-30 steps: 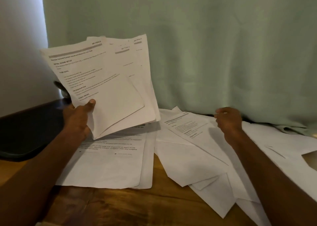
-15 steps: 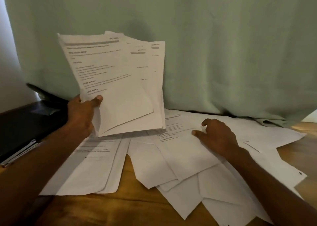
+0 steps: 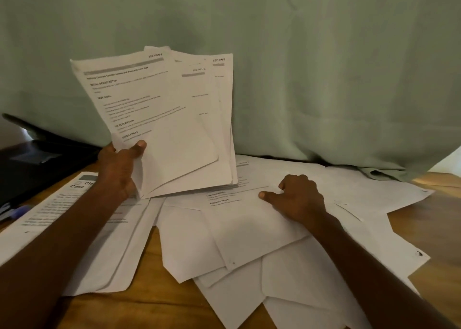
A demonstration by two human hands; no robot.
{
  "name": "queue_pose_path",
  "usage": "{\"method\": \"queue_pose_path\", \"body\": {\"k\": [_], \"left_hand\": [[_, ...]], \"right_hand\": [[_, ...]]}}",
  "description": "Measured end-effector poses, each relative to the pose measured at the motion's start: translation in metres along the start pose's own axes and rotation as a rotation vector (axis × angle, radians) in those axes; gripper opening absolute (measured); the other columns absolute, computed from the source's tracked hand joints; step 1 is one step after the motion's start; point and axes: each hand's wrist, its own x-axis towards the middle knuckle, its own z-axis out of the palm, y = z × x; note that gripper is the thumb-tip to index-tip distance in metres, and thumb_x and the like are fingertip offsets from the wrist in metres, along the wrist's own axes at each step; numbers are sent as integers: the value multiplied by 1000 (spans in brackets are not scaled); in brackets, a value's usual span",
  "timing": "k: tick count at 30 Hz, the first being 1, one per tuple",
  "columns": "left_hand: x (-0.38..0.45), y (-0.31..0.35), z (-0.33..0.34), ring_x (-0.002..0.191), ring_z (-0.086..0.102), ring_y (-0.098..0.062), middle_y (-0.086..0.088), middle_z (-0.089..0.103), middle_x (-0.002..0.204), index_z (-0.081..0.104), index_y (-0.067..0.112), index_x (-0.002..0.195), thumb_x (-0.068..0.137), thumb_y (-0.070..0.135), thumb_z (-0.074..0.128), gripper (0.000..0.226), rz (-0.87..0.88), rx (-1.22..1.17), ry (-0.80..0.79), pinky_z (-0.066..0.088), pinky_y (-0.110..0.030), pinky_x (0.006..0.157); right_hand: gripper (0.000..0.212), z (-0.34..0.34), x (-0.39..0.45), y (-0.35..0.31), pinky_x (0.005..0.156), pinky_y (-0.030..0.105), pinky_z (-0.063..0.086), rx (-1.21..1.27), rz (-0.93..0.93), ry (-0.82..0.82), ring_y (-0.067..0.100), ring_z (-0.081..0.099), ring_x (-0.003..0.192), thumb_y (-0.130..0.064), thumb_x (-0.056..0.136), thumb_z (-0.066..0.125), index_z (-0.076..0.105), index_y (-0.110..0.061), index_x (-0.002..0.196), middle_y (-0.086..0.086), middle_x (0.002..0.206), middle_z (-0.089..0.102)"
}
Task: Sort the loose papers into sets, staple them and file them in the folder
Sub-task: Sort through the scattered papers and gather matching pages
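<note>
My left hand [image 3: 117, 169] grips a fanned stack of printed pages [image 3: 169, 119] by its lower left corner and holds it upright above the table. Their top corners read "SECTION". My right hand [image 3: 296, 199] lies on a loose printed sheet [image 3: 249, 224] in the middle of the table. Its fingers curl at the sheet's far edge and its thumb lies flat on top. More loose papers [image 3: 361, 204] spread out overlapping under and around it. Another printed sheet [image 3: 50, 219] lies under my left forearm. A black folder [image 3: 37, 169] sits at the far left.
A pale green curtain [image 3: 324, 79] hangs right behind the papers. Bare wooden table [image 3: 436, 224] shows at the right and along the near edge. A blue pen-like object [image 3: 17, 211] lies beside the folder at the left edge.
My right hand came down onto the middle sheet and then curled its fingers at the sheet's edge. The view shifted right. My left hand keeps holding the stack upright.
</note>
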Motion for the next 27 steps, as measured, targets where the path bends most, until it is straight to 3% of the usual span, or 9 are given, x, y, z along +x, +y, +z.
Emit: {"method": "queue_pose_path", "body": {"k": [3, 5, 7, 12, 15, 18, 21, 24, 27], "left_hand": [[0, 1, -4, 103, 70, -16, 3, 74, 116, 68, 19, 130, 87, 6, 80, 46, -10, -16, -10, 59, -36, 85], [0, 1, -3, 102, 70, -17, 3, 74, 115, 68, 19, 128, 87, 6, 80, 44, -23, -16, -14, 59, -38, 88], [-1, 1, -2, 100, 70, -17, 3, 74, 114, 68, 19, 127, 87, 7, 80, 43, -30, -9, -16, 58, -39, 89], [-6, -3, 2, 111, 68, -24, -5, 71, 127, 63, 12, 135, 88, 6, 79, 50, -40, -35, -38, 56, -45, 99], [-8, -5, 6, 110, 68, -24, -6, 71, 127, 64, 12, 134, 89, 6, 78, 47, -48, -34, -83, 56, -44, 98], [-7, -6, 8, 106, 70, -23, -2, 74, 119, 66, 15, 127, 88, 8, 79, 42, -56, -13, -91, 56, -46, 96], [-6, -7, 8, 105, 71, -21, 3, 76, 111, 69, 22, 118, 87, 9, 80, 35, -52, -17, -105, 58, -41, 89], [-7, -6, 10, 100, 73, -16, 6, 78, 108, 71, 25, 113, 89, 7, 78, 31, -45, -33, -164, 58, -36, 85], [-10, -5, 12, 94, 76, -14, 6, 79, 106, 73, 25, 110, 89, 4, 75, 29, -45, -26, -242, 58, -34, 79]], "right_hand": [[35, -4, 2, 3, 89, 34, 50, 232, 36, -1, 22, 63, 105, -47, 81, 82, 66, -20, 96, -5, 104, 67], [15, -7, 4, 5, 83, 33, 51, 314, 52, 51, 23, 67, 97, -29, 84, 80, 68, -20, 83, -4, 93, 71], [8, -8, 4, 5, 82, 32, 49, 377, 77, 115, 23, 66, 97, -25, 87, 76, 70, -21, 85, -3, 94, 71], [40, -8, 0, 1, 89, 31, 46, 519, 70, 78, 21, 61, 102, -42, 80, 86, 68, -19, 108, 1, 106, 66], [29, -7, 0, -5, 89, 28, 45, 558, 43, 60, 20, 63, 102, -28, 81, 87, 74, -16, 104, 1, 105, 68], [7, -9, 1, -6, 85, 30, 46, 662, 52, 129, 21, 66, 95, -18, 92, 74, 74, -11, 94, 0, 93, 70], [13, -12, 4, 0, 79, 33, 54, 876, 91, 188, 22, 65, 85, -8, 97, 61, 71, -6, 89, 12, 91, 72], [23, -18, 5, 4, 73, 30, 53, 1124, 127, 166, 20, 68, 92, -1, 99, 57, 68, -20, 94, 2, 101, 72], [26, -17, 6, 4, 72, 36, 59, 1407, 150, 84, 26, 72, 93, 3, 99, 55, 70, -17, 110, 6, 105, 76]]}}
